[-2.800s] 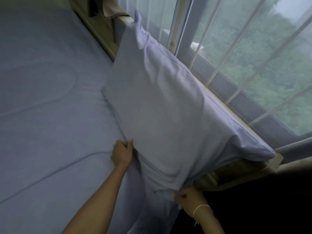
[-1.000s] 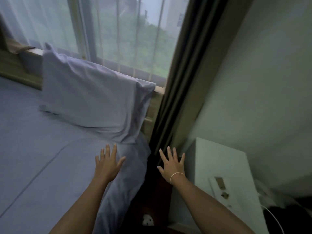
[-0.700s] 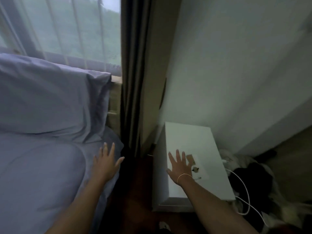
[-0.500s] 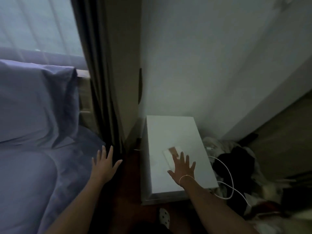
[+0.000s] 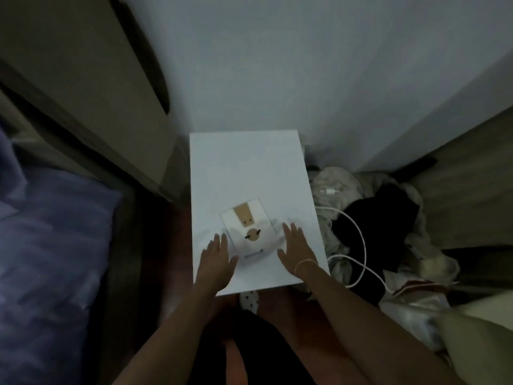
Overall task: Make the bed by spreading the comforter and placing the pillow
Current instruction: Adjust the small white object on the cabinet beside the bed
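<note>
- We have both arms stretched out low in front of us, and neither hand holds anything.
- Our left hand (image 5: 218, 255) has its fingers straight and released, hovering over or resting on the near left part of the white desk (image 5: 249, 168); we cannot tell whether it touches.
- Our right hand (image 5: 295, 247), with a thin band at the wrist, is spread flat the same way on the other side.
- Between the two hands lies a small white card or device (image 5: 248, 232) with tan markings; blur hides what it is.
- The task's things sit off to our left: only an edge of the blue comforter (image 5: 55, 245) shows over the bed, and the pillow is out of view.
- We judge the bed work is at or near its end, so the step now is a last check.
- To do it well, we should turn back left, look for folds along the comforter's edge, and smooth them with flat palms rather than pinching.
- Farther right, a white cable (image 5: 358, 237) loops over a heap of clothes (image 5: 388, 218) on the floor; we should step clear of it when turning.
</note>
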Demonstrator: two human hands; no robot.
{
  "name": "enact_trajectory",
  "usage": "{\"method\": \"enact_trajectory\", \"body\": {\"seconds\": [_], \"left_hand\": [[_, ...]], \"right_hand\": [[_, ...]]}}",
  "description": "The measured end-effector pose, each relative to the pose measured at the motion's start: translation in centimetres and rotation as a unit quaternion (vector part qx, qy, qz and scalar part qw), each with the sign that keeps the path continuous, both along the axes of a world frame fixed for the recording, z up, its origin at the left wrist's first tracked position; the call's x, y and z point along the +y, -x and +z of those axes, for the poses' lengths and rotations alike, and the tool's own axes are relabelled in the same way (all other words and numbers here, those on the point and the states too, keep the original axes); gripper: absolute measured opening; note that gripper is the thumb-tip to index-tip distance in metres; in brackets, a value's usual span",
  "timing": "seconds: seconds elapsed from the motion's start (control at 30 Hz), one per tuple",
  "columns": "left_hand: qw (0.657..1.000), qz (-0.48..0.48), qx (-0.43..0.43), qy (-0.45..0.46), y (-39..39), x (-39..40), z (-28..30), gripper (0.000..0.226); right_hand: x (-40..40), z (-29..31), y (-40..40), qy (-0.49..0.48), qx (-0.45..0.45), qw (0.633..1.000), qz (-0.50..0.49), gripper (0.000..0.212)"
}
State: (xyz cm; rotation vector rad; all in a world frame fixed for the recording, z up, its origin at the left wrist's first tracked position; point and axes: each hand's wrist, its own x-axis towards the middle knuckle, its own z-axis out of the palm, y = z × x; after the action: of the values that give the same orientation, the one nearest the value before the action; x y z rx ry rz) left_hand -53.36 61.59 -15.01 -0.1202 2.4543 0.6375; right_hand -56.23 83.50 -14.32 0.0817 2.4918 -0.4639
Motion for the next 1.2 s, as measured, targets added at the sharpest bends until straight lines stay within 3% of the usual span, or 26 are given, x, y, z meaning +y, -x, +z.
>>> {"method": "enact_trajectory", "body": {"seconds": [0.2,0.4,0.57,0.87,1.07,1.2], "left_hand": [[0.999,0.039,0.021,-0.005,0.0,4.3,-3.1,0.073],[0.993,0.117,0.024,-0.024,-0.6,7.1,-4.0,0.069],[0.969,0.230,0.027,-0.083,0.6,8.2,-3.4,0.075],[0.940,0.323,0.060,-0.092,0.9,6.3,-3.1,0.059],[0.937,0.335,0.035,-0.092,0.9,4.6,-3.4,0.053],[0.944,0.311,0.019,-0.105,1.5,3.5,-3.0,0.053]], "right_hand": [[0.3,-2.6,0.2,0.082,0.005,0.997,0.010,0.069],[-1.0,-3.1,-1.8,0.141,0.005,0.990,-0.030,0.079],[-1.7,-3.1,-1.0,0.202,0.000,0.966,-0.162,0.080],[-2.5,-1.7,-2.0,0.240,-0.048,0.941,-0.233,0.074],[-2.3,-1.4,-1.4,0.218,-0.045,0.954,-0.198,0.068],[-2.5,-1.5,1.8,0.150,0.028,0.986,-0.064,0.069]]}}
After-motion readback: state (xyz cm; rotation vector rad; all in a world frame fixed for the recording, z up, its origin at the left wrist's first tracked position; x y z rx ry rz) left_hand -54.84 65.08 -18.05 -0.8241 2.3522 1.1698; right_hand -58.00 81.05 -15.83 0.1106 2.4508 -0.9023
